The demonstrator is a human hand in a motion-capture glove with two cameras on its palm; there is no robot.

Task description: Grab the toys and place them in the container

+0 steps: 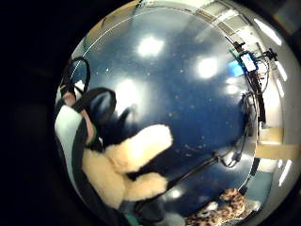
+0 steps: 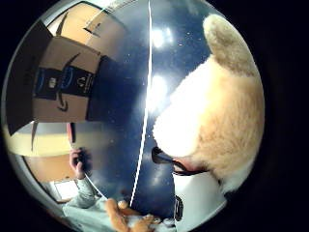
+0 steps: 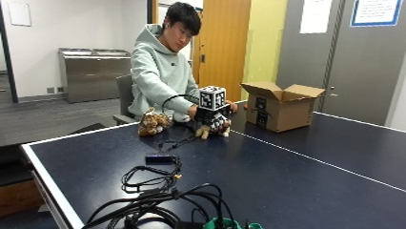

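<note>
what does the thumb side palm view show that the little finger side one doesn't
Only the thumb side view shows the cardboard box and the table's white line. Only the little finger side view shows the spotted toy lying on the table and a cable. Both show the cream plush toy close against the palm and the blue table.

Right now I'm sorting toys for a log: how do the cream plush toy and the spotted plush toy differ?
The cream plush toy is plain cream; the spotted plush toy is leopard-patterned. The gloved right hand grips the cream one, while the spotted one sits untouched. The cream one is nearer the cardboard box. Both are on the blue table, outside the box.
</note>
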